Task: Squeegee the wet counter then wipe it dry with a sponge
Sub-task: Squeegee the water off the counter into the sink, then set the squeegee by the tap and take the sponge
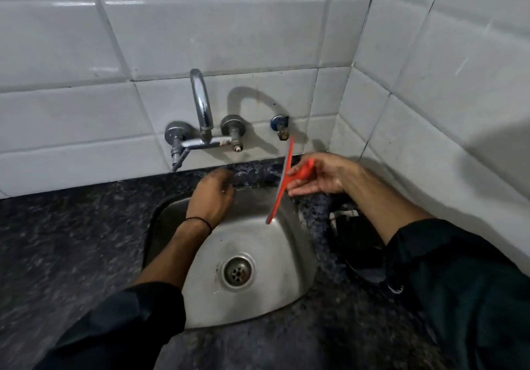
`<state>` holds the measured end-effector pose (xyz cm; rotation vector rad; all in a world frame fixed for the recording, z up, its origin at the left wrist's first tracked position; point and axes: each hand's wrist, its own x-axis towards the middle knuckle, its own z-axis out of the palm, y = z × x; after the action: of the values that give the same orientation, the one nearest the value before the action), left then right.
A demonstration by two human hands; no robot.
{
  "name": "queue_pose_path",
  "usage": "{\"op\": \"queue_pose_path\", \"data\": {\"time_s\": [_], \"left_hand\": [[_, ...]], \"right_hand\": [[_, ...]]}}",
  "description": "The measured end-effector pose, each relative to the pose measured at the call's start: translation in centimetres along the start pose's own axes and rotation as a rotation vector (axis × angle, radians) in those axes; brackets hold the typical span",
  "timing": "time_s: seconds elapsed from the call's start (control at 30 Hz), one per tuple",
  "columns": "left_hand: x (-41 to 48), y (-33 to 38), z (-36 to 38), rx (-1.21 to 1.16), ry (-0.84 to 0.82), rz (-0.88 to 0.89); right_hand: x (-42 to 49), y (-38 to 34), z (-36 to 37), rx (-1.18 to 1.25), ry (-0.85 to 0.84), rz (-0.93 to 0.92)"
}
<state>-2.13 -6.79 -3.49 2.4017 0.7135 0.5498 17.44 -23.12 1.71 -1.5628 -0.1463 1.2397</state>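
My right hand point(324, 174) holds a red squeegee point(282, 180) by its short handle, with the long blade standing almost upright over the far right rim of the steel sink point(289, 292). The dark speckled counter point(71, 240) surrounds the sink. Over the sink's far edge, below the tap, my left hand point(210, 194) hovers with its fingers curled and nothing visible in them. No sponge is in view.
A chrome wall tap point(202, 111) with two valves juts out above the sink's back edge, and a small blue valve point(279, 124) sits to its right. White tiled walls meet in a corner at the right. A dark object point(355, 243) lies on the counter under my right forearm.
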Motion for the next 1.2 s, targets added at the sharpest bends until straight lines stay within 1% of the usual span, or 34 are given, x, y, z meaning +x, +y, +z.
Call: {"op": "queue_pose_path", "data": {"time_s": [0.1,0.2,0.3,0.37,0.47,0.67,0.93,1.1,1.2], "left_hand": [[3.4,1.0,1.0,0.080,0.005,0.080],[6.4,1.5,1.9,0.199,-0.015,0.083],[8.6,1.5,2.9,0.345,-0.071,-0.015],[9.6,1.2,3.5,0.395,-0.132,-0.103],[10.2,0.8,4.4,0.448,-0.160,-0.154],[10.5,0.4,4.6,0.428,-0.123,-0.142],[10.6,0.4,4.5,0.405,-0.123,-0.140],[10.5,0.5,4.5,0.408,-0.129,-0.155],[10.4,0.6,4.4,0.403,-0.132,-0.161]], "right_hand": [[1.3,-0.8,-2.2,0.090,-0.041,-0.064],[3.0,-1.1,-3.9,0.157,-0.099,-0.143],[5.2,-1.4,-5.5,0.289,-0.111,-0.229],[6.8,-1.4,-6.2,0.321,-0.086,-0.267],[9.2,-1.4,-6.7,0.258,-0.015,-0.309],[13.4,-1.2,-7.2,0.127,0.124,-0.380],[15.6,-0.2,-7.5,-0.019,0.216,-0.392],[15.2,-0.1,-7.7,-0.029,0.228,-0.395],[14.1,0.0,-8.1,-0.061,0.269,-0.402]]}}
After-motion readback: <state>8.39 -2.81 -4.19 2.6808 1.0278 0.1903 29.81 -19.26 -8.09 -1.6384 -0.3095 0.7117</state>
